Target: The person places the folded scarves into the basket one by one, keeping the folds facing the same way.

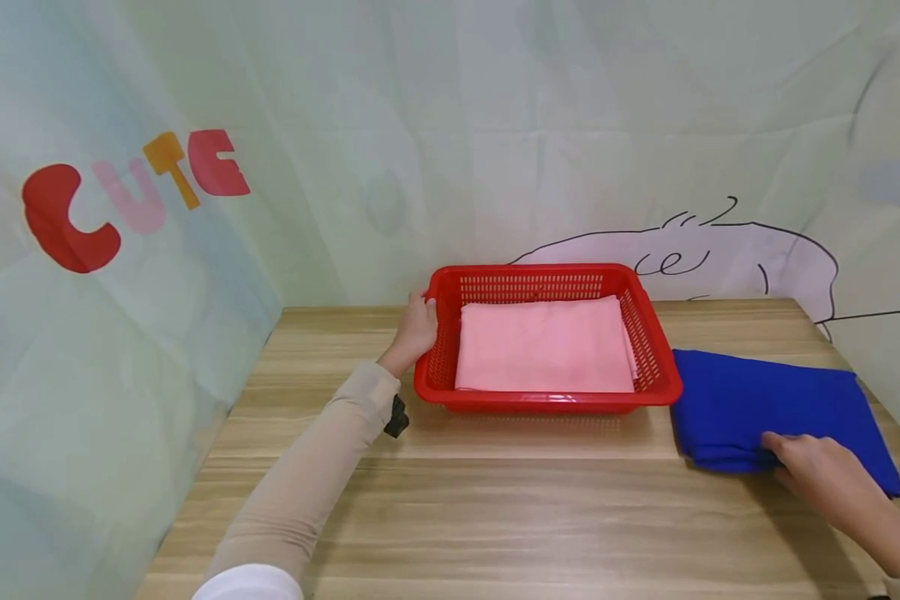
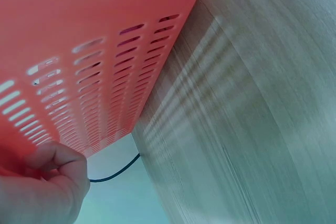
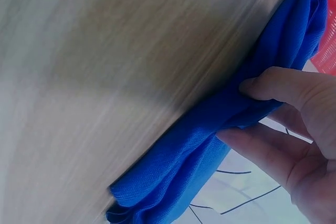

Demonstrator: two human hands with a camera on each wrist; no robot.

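A red plastic basket (image 1: pixel 547 400) with slotted walls stands toward the back of the wooden table. Inside it lies a folded pink cloth (image 1: pixel 543 346). My left hand (image 1: pixel 417 327) grips the basket's left rim; the left wrist view shows the thumb and a curled finger at the slotted wall (image 2: pixel 105 77). To the right of the basket is a folded blue cloth (image 1: pixel 780 408). My right hand (image 1: pixel 825 467) pinches its front edge, and in the right wrist view the thumb and fingers (image 3: pixel 283 85) hold the folded layers. Some fingertips are hidden by the cloth.
The wooden table (image 1: pixel 495 517) runs back to a printed fabric backdrop (image 1: pixel 420 150), which also hangs along the left side. Colourful letters and a line drawing are on that fabric. The blue cloth lies near the table's right edge.
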